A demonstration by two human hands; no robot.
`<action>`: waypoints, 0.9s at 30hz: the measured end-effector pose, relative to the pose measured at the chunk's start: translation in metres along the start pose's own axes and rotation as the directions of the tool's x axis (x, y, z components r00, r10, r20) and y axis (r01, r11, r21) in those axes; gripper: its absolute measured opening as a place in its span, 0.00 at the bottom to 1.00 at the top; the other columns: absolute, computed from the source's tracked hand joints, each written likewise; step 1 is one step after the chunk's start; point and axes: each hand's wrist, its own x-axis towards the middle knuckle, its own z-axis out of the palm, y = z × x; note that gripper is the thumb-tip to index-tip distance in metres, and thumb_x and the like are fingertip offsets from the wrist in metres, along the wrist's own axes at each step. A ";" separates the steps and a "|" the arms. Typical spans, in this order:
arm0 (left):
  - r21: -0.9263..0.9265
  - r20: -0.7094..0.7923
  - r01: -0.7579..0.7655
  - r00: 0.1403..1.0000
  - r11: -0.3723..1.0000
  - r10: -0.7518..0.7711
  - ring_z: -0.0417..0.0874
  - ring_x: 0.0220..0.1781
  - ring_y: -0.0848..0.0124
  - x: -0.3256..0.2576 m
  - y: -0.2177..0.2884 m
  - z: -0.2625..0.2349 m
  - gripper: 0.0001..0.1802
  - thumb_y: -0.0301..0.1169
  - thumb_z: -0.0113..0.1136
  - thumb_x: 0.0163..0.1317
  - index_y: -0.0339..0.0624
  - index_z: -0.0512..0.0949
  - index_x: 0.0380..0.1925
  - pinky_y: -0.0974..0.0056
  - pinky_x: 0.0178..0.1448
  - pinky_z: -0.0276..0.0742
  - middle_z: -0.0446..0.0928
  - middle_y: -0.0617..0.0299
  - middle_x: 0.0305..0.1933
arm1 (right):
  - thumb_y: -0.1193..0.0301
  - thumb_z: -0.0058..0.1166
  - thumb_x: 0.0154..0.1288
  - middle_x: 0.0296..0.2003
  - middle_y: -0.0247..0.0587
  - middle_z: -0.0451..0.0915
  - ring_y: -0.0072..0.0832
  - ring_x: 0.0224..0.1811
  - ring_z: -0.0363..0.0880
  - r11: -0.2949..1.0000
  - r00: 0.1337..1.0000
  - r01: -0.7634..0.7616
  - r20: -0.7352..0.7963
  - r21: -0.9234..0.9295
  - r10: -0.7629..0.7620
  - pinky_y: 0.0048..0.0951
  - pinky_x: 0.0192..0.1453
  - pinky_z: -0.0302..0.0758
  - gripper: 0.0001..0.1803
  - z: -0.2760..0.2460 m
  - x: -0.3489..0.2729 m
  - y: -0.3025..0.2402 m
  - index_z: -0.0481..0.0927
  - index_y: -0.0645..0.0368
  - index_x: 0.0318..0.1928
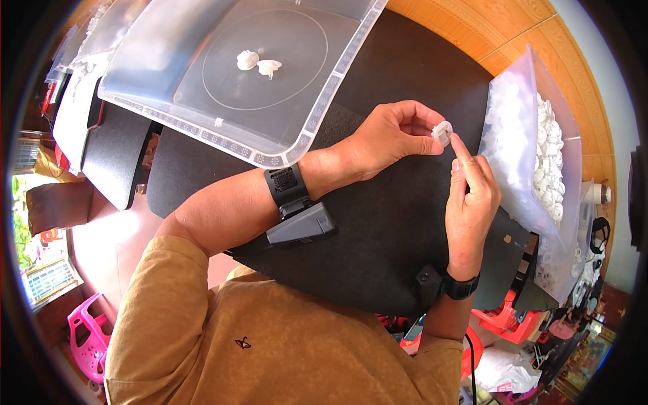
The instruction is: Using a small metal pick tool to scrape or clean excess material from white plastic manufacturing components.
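Observation:
A small round white plastic piece (442, 133) is pinched between the thumb and fingers of my left hand (395, 131), above the black tabletop. My right hand (470, 192) comes up from below right, its index fingertip pressed against the edge of the piece. The thumb and other fingers of that hand are curled in; whether they hold anything is hidden. Two similar white pieces (258, 64) lie close together in a clear plastic bin (266, 159) at the upper left.
On the right, a translucent bag or bin (511, 128) is heaped with white pieces (550, 162). The black tabletop (378, 229) spreads beneath my arms. Dark devices are strapped to both wrists. A pink plastic chair (89, 341) and a red stool (507, 320) stand lower down.

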 end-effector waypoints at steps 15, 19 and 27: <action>-0.024 0.008 0.018 1.000 1.000 -0.018 0.80 0.53 0.73 0.000 0.000 -0.001 0.18 0.25 0.66 0.62 0.35 0.75 0.51 0.66 0.61 0.77 0.79 0.59 0.50 | 0.86 0.51 0.61 0.28 0.44 0.72 0.37 0.26 0.75 1.000 1.000 -0.008 -0.007 -0.029 0.008 0.38 0.33 0.73 0.24 -0.001 0.000 0.002 0.82 0.53 0.56; -0.001 0.013 0.019 1.000 1.000 -0.019 0.80 0.53 0.73 0.000 0.000 -0.001 0.18 0.25 0.66 0.62 0.35 0.75 0.51 0.66 0.61 0.77 0.79 0.59 0.49 | 0.86 0.51 0.61 0.27 0.44 0.72 0.38 0.26 0.75 0.999 1.000 -0.004 -0.006 -0.033 0.004 0.38 0.33 0.73 0.24 0.000 -0.001 0.002 0.82 0.53 0.56; 0.005 0.010 -0.010 1.000 1.000 0.010 0.81 0.51 0.73 0.001 -0.001 -0.002 0.17 0.24 0.67 0.61 0.35 0.76 0.49 0.67 0.60 0.78 0.80 0.59 0.48 | 0.85 0.52 0.62 0.28 0.43 0.72 0.37 0.26 0.76 0.999 1.000 0.016 -0.018 -0.042 -0.017 0.38 0.33 0.73 0.23 0.003 -0.002 0.001 0.82 0.52 0.56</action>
